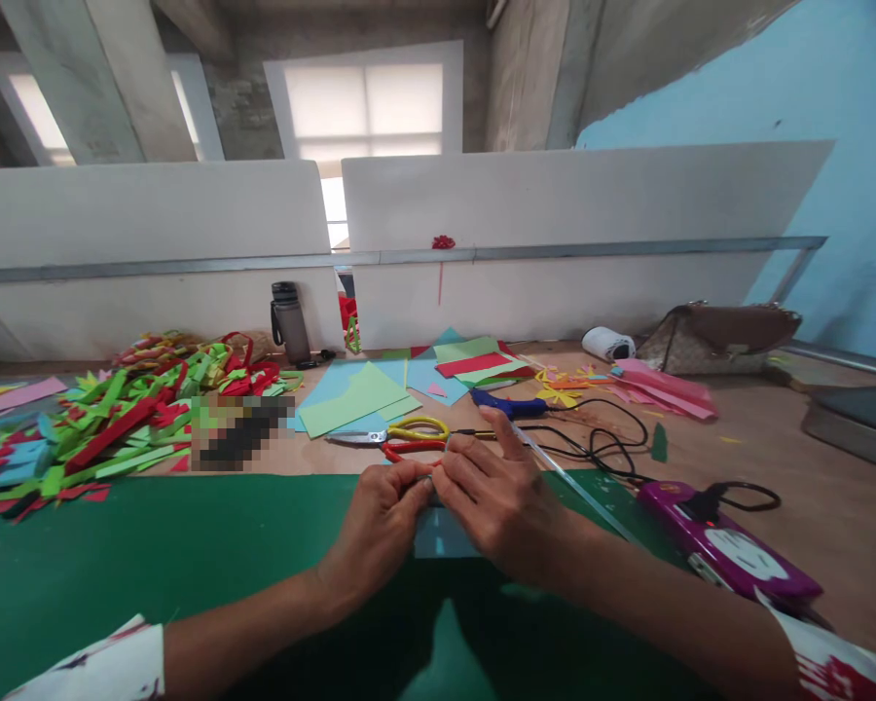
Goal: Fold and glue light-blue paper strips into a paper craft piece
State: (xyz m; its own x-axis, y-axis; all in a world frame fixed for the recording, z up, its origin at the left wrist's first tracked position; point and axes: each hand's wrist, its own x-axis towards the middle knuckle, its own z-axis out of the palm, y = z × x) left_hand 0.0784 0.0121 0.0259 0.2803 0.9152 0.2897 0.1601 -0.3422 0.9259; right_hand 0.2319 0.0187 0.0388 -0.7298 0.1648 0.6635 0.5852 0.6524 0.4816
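My left hand (383, 521) and my right hand (497, 501) meet at the middle, over the green mat (211, 545). Both have their fingers pinched together around something small, mostly hidden; a bit of red shows between the fingertips. Under the hands lies a shiny pale blue-grey piece (442, 534) on the mat. Just beyond them are scissors (416, 428) with one yellow and one red handle. A blue glue gun (507, 404) rests behind my right hand, and a clear stick (573, 485) slants past that hand's wrist.
Cut green and red strips (127, 419) pile up at the left. Coloured sheets (361, 397) lie beyond the scissors. A dark bottle (290, 323) stands near the white partition (482, 200). At the right are a purple power strip (730, 545) with a black cable, pink sheets (664, 387) and a brown bag (726, 336).
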